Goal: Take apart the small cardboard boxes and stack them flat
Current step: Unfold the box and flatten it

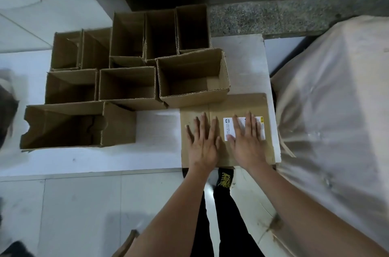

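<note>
White board [147, 157] on tiled floor serves as work surface. Left hand [203, 143] and right hand [248, 141], fingers spread, press flat box [242, 103] at board's near right corner; white label [228, 130] under right fingers. Beyond, open boxes [126, 84] stand clustered, about nine, count unclear.

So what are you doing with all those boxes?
A person is squashing boxes flat. Both hands, the left hand and right hand, press open-palmed on a flattened box bearing a white label, at the white table's front right. Beside it, several open boxes stand waiting, not yet taken apart.
</note>
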Tool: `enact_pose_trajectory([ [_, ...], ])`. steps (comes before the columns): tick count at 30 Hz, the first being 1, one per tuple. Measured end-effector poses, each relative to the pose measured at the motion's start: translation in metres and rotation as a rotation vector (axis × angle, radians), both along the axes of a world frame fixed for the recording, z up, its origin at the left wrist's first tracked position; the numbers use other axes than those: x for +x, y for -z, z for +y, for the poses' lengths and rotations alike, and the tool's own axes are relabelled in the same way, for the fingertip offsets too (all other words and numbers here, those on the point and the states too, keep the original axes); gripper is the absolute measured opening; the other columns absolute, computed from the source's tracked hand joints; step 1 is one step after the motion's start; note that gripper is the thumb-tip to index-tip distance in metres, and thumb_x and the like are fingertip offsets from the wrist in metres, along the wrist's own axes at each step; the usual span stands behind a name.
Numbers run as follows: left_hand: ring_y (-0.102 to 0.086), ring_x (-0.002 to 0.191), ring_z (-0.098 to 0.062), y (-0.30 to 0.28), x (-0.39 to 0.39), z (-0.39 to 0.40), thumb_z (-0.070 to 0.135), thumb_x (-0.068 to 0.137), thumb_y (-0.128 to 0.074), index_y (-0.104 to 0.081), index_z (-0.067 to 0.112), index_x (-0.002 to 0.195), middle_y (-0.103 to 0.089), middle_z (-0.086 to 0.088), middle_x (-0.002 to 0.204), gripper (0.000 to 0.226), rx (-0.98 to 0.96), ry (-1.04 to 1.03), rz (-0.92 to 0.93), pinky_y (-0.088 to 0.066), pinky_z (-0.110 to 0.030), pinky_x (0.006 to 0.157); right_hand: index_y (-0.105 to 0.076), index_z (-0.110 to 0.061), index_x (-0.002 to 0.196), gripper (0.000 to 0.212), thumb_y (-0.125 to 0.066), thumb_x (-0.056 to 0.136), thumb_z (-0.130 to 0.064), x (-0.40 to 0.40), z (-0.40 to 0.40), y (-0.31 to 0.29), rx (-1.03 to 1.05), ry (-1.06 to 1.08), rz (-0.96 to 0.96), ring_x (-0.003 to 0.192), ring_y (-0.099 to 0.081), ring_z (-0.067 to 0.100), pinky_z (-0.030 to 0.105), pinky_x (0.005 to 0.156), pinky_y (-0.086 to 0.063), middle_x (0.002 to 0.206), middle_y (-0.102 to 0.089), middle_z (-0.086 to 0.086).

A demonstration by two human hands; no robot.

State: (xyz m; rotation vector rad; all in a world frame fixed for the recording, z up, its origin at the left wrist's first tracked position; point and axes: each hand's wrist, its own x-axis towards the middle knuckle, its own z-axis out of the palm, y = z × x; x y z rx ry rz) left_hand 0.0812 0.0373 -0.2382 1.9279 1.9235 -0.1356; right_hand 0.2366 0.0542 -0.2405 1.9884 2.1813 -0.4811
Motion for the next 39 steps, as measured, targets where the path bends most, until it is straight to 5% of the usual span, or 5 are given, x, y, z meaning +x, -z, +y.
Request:
enact_pose_trajectory([
  [11,0.007,0.154,-0.032,0.03,0.007,-0.007,0.044,0.104,-0.026,-0.004,0.025,0.161,0.006,-0.01,0.168,0.064,0.169,-0.062,-0.012,-0.006,-0.062,0.121,-0.01,-0.021,0.159,0.067,-0.025,0.102,-0.052,0.004,-0.009,0.029,0.204,-0.005,-0.033,0.153,-0.001,0.034,0.053,0.122,-0.011,0.163,-0.005,0.023],
  [23,0.019,0.152,-0.032,0.023,0.007,-0.005,0.045,0.106,-0.019,0.01,0.027,0.159,0.019,-0.011,0.166,0.064,0.032,-0.051,0.037,0.004,-0.06,0.121,-0.009,-0.023,0.159,0.068,-0.03,0.102,-0.052,0.002,-0.004,0.012,0.048,-0.008,0.021,0.153,0.004,0.031,0.051,0.124,-0.004,0.165,0.001,0.02],
  [27,0.027,0.149,-0.032,0.013,0.009,0.0,0.052,0.105,-0.012,0.022,0.029,0.156,0.032,-0.008,0.161,0.065,-0.075,-0.063,0.022,0.012,-0.06,0.119,-0.017,-0.01,0.157,0.076,-0.055,0.095,-0.033,0.01,0.007,-0.017,-0.013,0.307,0.157,0.151,-0.008,0.037,0.05,0.123,-0.013,0.161,-0.006,0.025],
  [34,0.041,0.14,-0.037,0.0,0.009,0.009,0.079,0.09,-0.02,0.035,0.026,0.149,0.048,-0.011,0.15,0.097,-0.258,-0.015,-0.012,0.019,-0.064,0.114,-0.025,-0.001,0.151,0.072,-0.06,0.089,-0.011,0.031,0.046,-0.049,-0.218,0.891,0.456,0.127,-0.052,0.034,0.036,0.097,-0.046,0.144,-0.049,0.017],
  [39,0.04,0.14,-0.038,-0.011,0.012,0.007,0.074,0.093,-0.033,0.035,0.024,0.149,0.047,-0.012,0.151,0.102,-0.299,-0.029,-0.048,0.019,-0.065,0.114,-0.047,-0.003,0.108,0.033,-0.068,0.087,-0.017,0.054,0.059,-0.042,-0.384,1.018,0.572,0.105,-0.062,0.031,0.039,0.087,-0.053,0.113,-0.063,0.01],
])
